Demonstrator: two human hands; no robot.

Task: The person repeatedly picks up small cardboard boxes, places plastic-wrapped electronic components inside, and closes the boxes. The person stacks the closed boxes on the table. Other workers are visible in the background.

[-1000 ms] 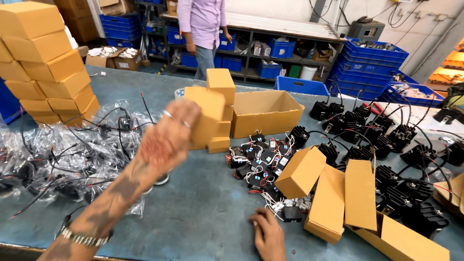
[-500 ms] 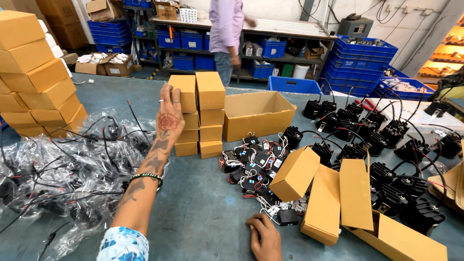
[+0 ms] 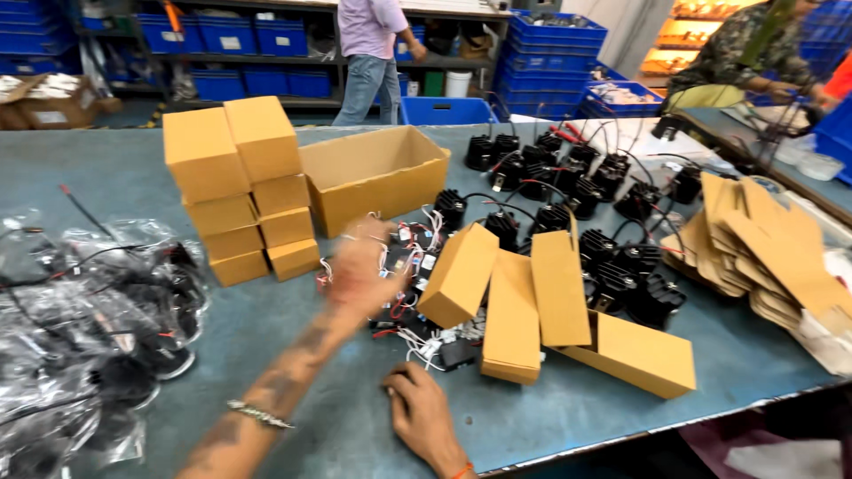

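My left hand (image 3: 362,266) is stretched out, blurred by motion, over a heap of small wired parts (image 3: 410,266) in the middle of the blue table (image 3: 266,355). Nothing shows in its fingers. My right hand (image 3: 417,415) lies on the table near the front edge, fingers loosely apart, just short of a small black part (image 3: 457,355). Two stacks of small yellow-brown boxes (image 3: 235,182) stand left of the heap, and an open carton (image 3: 373,177) sits behind it. Several long closed boxes (image 3: 513,306) lie to the right of the heap.
Black round lamps with wires (image 3: 577,200) crowd the far right of the table, flat cardboard blanks (image 3: 754,239) beyond them. Clear bags of black parts (image 3: 89,319) cover the left. One person (image 3: 373,44) stands at blue crates (image 3: 550,40); another (image 3: 737,53) works at right.
My left hand has come off the box stack and swung right and down over the wired parts. The view has shifted right. My right hand stays on the table.
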